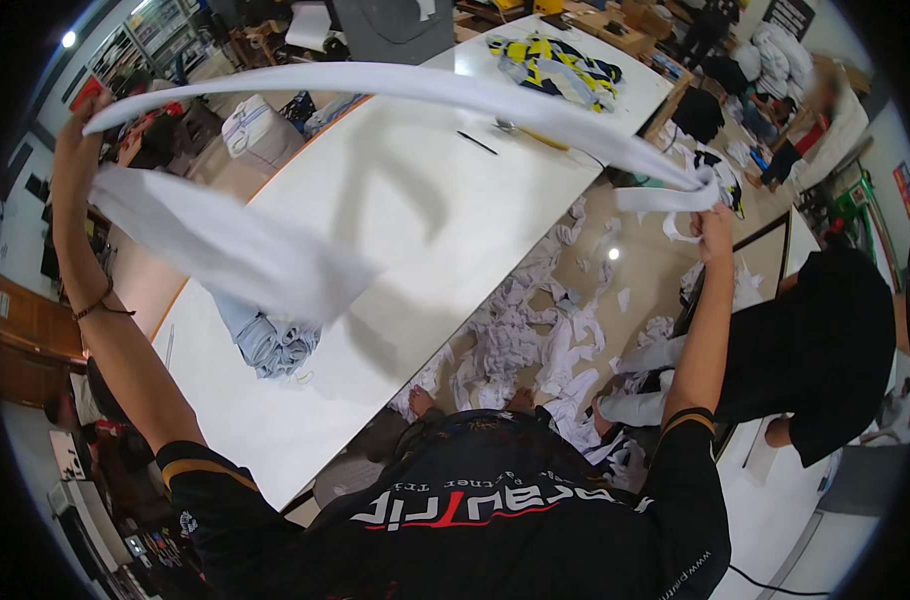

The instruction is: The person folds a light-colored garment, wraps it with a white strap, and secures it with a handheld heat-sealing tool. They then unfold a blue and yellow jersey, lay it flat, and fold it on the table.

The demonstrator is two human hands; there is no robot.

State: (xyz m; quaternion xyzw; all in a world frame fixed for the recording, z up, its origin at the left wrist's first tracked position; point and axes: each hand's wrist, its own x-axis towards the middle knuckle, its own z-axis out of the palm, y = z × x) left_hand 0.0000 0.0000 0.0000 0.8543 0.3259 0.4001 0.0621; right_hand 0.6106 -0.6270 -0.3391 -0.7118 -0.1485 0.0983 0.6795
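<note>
A long strip of white fabric [415, 82] arches through the air above the table, held at both ends. My left hand [87, 108], raised at the far left, is closed around one end. At the right, my right hand [713, 228] grips the other end, where the cloth bunches and short loose ends stick out. A wider, motion-blurred white cloth panel [245, 245] trails from beside my left wrist over the table. Whether it is one piece with the strip, I cannot tell.
The white table [305, 190] carries folded light-blue cloth [270, 335], a dark pen [477, 143], a yellow-handled tool [540, 136] and a yellow-black patterned cloth pile [555, 70]. White fabric scraps [525, 330] cover the floor. A person in black [805, 350] stands close at right.
</note>
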